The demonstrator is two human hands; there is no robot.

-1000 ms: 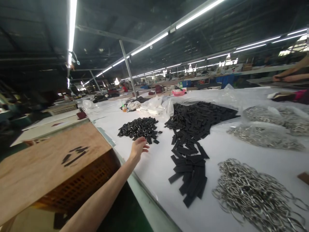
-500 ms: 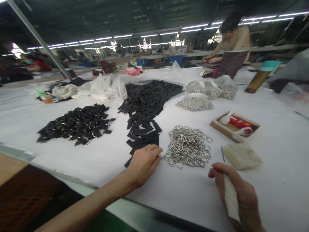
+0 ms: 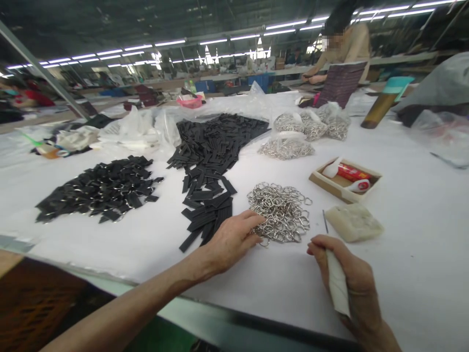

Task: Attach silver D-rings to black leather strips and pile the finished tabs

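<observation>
My left hand [image 3: 234, 237] reaches to the near left edge of the pile of metal rings [image 3: 280, 215], its thumb apart from the fingers and its fingertips at the rings. Under and behind that hand lie flat black strips [image 3: 207, 210], which run back into a larger heap [image 3: 216, 139]. My right hand [image 3: 348, 278] is closed around a tool with a white-wrapped handle [image 3: 337, 283]; a thin dark rod [image 3: 325, 221], seemingly its tip, shows beyond the fingers. Near it lies a pale, waxy-looking block [image 3: 354, 222]. To the left is a pile of black pieces with metal rings in them [image 3: 100, 188].
A shallow box [image 3: 346, 181] holds a red tube and white-handled items. Bags of rings [image 3: 287, 145] and a tilted bottle with a turquoise lid [image 3: 388, 100] stand behind. Clear plastic bags [image 3: 132, 129] lie at the back left. Across the table a person [image 3: 351, 44] works.
My left hand has moved from the black strips rightward to the edge of the ring pile. The right hand still grips the tool. The whole view has shifted slightly.
</observation>
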